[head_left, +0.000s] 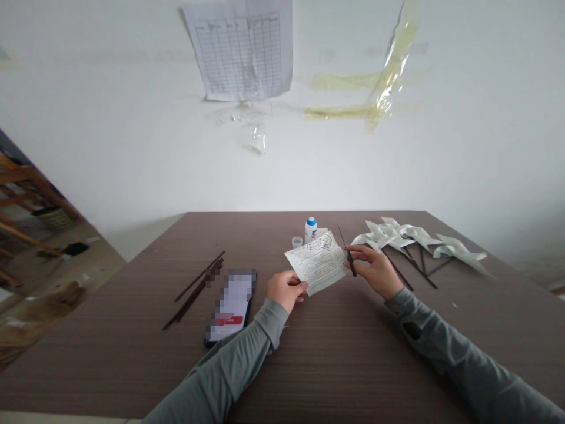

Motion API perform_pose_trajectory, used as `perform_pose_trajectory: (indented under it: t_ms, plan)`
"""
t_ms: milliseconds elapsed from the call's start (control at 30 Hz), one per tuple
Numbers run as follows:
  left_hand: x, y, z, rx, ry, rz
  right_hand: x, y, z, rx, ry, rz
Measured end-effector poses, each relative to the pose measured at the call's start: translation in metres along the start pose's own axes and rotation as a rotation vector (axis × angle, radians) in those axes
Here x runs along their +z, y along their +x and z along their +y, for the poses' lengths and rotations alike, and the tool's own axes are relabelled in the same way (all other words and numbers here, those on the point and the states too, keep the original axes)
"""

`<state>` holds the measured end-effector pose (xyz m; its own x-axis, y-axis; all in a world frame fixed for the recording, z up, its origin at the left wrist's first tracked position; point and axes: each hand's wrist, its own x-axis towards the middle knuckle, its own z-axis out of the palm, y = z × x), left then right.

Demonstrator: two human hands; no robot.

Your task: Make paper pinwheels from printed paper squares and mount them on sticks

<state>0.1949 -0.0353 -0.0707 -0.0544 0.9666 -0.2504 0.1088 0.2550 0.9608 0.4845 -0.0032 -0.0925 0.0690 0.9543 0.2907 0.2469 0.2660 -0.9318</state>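
My left hand (pixel 286 289) is closed on the lower left corner of a small printed paper sheet (pixel 316 261), held just above the brown table (pixel 335 353). On the sheet's right edge, my right hand (pixel 376 270) pinches the paper together with a thin dark stick (pixel 346 251) that points up and away. Both arms wear grey sleeves.
A small white glue bottle with a blue cap (pixel 311 229) and a loose clear cap (pixel 297 241) stand behind the paper. Several white paper pinwheels on dark sticks (pixel 415 241) lie at the right. Loose dark sticks (pixel 196 290) and a phone (pixel 232 305) lie at the left.
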Motion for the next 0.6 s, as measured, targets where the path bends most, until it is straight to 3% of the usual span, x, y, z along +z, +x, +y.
perform_pose_trajectory:
  t_ms: [200,367,600]
  plan:
    - [0.002,0.001,-0.002,-0.036,-0.142,-0.062,0.004,-0.002,-0.004,-0.009,-0.072,0.074]
    - [-0.005,0.004,-0.010,-0.038,-0.277,-0.077,-0.005,-0.010,-0.002,-0.024,-0.262,0.144]
    - [-0.013,-0.002,-0.009,-0.001,-0.388,-0.006,0.006,-0.038,-0.001,0.108,-0.209,-0.142]
